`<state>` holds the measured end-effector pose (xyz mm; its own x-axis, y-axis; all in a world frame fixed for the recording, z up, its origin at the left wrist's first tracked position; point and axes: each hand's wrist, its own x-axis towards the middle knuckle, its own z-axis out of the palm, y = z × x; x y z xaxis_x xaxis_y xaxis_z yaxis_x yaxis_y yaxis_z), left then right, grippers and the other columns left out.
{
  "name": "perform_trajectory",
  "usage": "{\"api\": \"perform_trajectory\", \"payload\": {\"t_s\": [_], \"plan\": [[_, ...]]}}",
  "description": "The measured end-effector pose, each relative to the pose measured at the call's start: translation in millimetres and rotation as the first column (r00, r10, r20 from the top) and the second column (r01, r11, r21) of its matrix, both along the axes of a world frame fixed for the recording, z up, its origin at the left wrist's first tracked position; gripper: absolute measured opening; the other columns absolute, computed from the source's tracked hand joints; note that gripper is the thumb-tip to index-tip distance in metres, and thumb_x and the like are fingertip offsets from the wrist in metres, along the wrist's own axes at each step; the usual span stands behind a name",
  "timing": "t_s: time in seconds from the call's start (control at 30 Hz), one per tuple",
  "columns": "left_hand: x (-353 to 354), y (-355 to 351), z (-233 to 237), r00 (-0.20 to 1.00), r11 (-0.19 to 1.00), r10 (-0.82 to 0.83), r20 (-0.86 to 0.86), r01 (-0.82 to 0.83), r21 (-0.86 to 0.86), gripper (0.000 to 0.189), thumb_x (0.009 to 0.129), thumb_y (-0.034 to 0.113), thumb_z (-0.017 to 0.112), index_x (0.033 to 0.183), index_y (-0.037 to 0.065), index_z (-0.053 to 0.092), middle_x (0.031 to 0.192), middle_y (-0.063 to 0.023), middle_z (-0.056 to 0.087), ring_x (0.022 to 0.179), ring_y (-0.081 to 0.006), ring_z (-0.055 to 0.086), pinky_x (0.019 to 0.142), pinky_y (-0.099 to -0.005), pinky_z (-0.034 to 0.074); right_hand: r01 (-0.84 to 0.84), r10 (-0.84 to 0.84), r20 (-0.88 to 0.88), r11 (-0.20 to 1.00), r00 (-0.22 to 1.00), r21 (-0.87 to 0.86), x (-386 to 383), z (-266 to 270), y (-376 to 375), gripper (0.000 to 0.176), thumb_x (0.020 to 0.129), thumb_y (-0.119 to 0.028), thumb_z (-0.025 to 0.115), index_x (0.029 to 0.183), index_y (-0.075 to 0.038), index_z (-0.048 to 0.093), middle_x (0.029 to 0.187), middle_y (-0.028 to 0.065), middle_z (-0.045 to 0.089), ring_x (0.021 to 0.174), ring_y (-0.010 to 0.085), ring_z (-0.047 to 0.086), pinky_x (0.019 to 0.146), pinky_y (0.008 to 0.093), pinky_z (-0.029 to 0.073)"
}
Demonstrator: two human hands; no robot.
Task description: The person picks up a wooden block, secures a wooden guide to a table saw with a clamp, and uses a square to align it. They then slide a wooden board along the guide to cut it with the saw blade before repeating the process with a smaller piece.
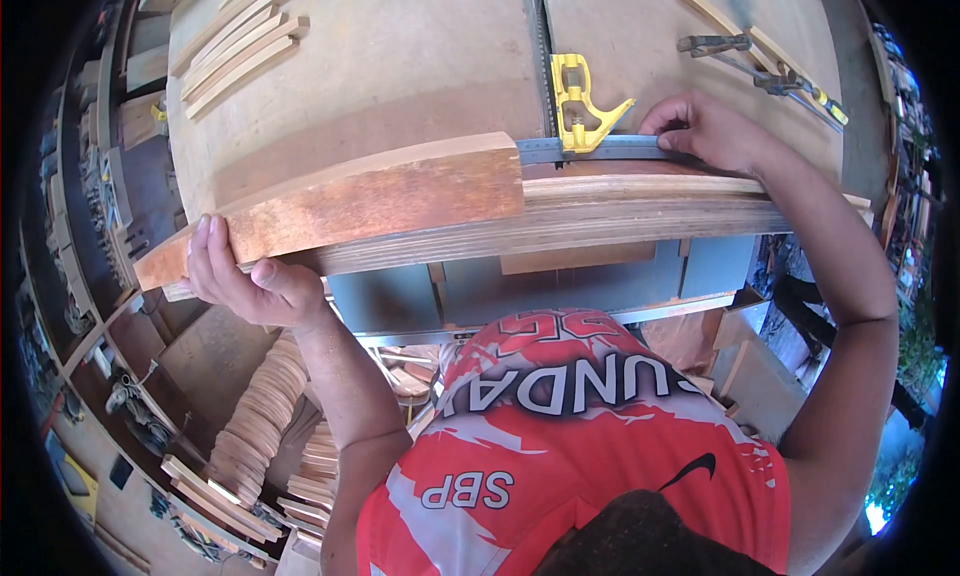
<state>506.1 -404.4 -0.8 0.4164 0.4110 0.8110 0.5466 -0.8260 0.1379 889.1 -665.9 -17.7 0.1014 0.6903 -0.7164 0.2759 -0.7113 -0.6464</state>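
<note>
My left hand (250, 276) grips the narrow left end of a long curved wooden board (385, 198), fingers over its top edge and thumb in front. The board rests along the front edge of the worktable. A combination square lies just right of the board, with a yellow head (577, 106) and a steel ruler (625, 147). The ruler's left end reaches the board's squared right end. Thumb and fingers of my right hand (705, 131) pinch the ruler's right end.
Several thin wooden strips (245, 58) lie at the table's (400, 66) back left. A bar clamp (760, 64) and more strips are at the back right. Below left stands a stack of curved wooden pieces (262, 411). Shelves with tools (90, 176) line the left side.
</note>
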Motion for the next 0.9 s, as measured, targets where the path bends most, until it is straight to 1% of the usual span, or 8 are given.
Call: {"api": "perform_trajectory", "payload": {"t_s": [0.13, 0.33, 0.4, 0.53, 0.63, 0.73, 0.8, 0.9], "plan": [[0.6, -0.2, 0.2, 1.000, 1.000, 0.011, -0.008, -0.011, 0.006, 0.061, 0.105, 0.046, 0.030, 0.118, -0.003, 0.063, 0.117, -0.0154, 0.064, 0.116, -0.0296, 0.056, 0.103, -0.0434, 0.035, 0.003, -0.003, 0.027, 1.000, 1.000, -0.023, -2.0, 3.3, 2.0, 0.020, 0.088, 0.007, 0.059, 0.105, 0.002, 0.069, 0.092, 0.0030, 0.070, 0.086, 0.0102, 0.061, 0.080, 0.0257, 0.049], [1.4, -1.5, 0.4, 0.999, 0.999, 0.033, -0.011, -0.033, 0.010, 0.060, 0.105, 0.046, 0.029, 0.118, -0.002, 0.063, 0.118, -0.0154, 0.064, 0.116, -0.0297, 0.056, 0.104, -0.0435, 0.034, 0.011, -0.011, -0.013, 1.000, 1.000, -0.003, -1.4, 1.7, 0.2, 0.020, 0.088, 0.007, 0.059, 0.104, 0.002, 0.069, 0.091, 0.0029, 0.070, 0.085, 0.0101, 0.061, 0.080, 0.0256, 0.049], [2.0, -1.1, 0.3, 1.000, 1.000, 0.027, -0.004, -0.027, 0.012, 0.060, 0.105, 0.046, 0.030, 0.117, -0.002, 0.064, 0.118, -0.0154, 0.065, 0.115, -0.0298, 0.056, 0.104, -0.0433, 0.034, 0.013, -0.013, 0.005, 1.000, 1.000, 0.021, -1.2, 1.2, -0.6, 0.018, 0.089, 0.002, 0.061, 0.104, -0.001, 0.071, 0.086, 0.0024, 0.069, 0.082, 0.0107, 0.060, 0.080, 0.0278, 0.049], [2.3, -1.4, 0.9, 1.000, 1.000, 0.028, 0.001, -0.028, 0.010, 0.061, 0.105, 0.046, 0.030, 0.116, -0.003, 0.064, 0.116, -0.0168, 0.065, 0.113, -0.0310, 0.057, 0.104, -0.0442, 0.034, 0.020, -0.020, 0.011, 1.000, 1.000, 0.008, -2.1, 3.8, 1.8, 0.019, 0.089, 0.002, 0.060, 0.105, -0.001, 0.071, 0.088, 0.0032, 0.069, 0.083, 0.0115, 0.061, 0.080, 0.0283, 0.049], [1.4, -1.3, 1.5, 1.000, 0.999, 0.020, -0.012, -0.020, 0.032, 0.061, 0.105, 0.046, 0.031, 0.116, -0.005, 0.064, 0.115, -0.0185, 0.065, 0.111, -0.0327, 0.058, 0.103, -0.0458, 0.035, 0.004, 0.000, 0.110, 1.000, 0.994, -0.030, -2.3, 10.7, 2.9, 0.019, 0.087, 0.006, 0.060, 0.103, 0.000, 0.069, 0.091, 0.0033, 0.069, 0.088, 0.0111, 0.061, 0.082, 0.0270, 0.048], [0.1, 1.3, 0.4, 1.000, 1.000, -0.020, -0.005, 0.020, 0.017, 0.059, 0.105, 0.044, 0.031, 0.117, -0.005, 0.063, 0.117, -0.0199, 0.064, 0.113, -0.0341, 0.057, 0.104, -0.0480, 0.034, -0.008, 0.007, 0.120, 1.000, 0.993, 0.002, 0.0, 8.2, 1.0, 0.019, 0.087, 0.005, 0.061, 0.103, 0.000, 0.069, 0.090, 0.0033, 0.068, 0.088, 0.0118, 0.060, 0.083, 0.0279, 0.048], [-0.7, -0.5, 0.1, 1.000, 1.000, -0.008, -0.004, 0.008, -0.009, 0.060, 0.105, 0.045, 0.032, 0.118, -0.004, 0.063, 0.118, -0.0188, 0.064, 0.115, -0.0335, 0.056, 0.106, -0.0477, 0.033, -0.009, 0.009, -0.012, 1.000, 1.000, 0.012, 3.0, 3.9, 0.2, 0.020, 0.089, 0.003, 0.061, 0.105, -0.002, 0.071, 0.093, 0.0057, 0.070, 0.088, 0.0145, 0.062, 0.082, 0.0310, 0.049], [-1.5, -0.6, 0.1, 1.000, 1.000, -0.001, -0.006, 0.000, -0.023, 0.061, 0.105, 0.047, 0.032, 0.118, -0.004, 0.063, 0.119, -0.0180, 0.064, 0.116, -0.0331, 0.055, 0.107, -0.0476, 0.030, 0.019, -0.019, -0.038, 1.000, 0.999, 0.001, 4.0, 3.3, -0.6, 0.020, 0.089, 0.003, 0.061, 0.105, -0.003, 0.071, 0.093, 0.0055, 0.069, 0.088, 0.0147, 0.062, 0.081, 0.0309, 0.049]]}}
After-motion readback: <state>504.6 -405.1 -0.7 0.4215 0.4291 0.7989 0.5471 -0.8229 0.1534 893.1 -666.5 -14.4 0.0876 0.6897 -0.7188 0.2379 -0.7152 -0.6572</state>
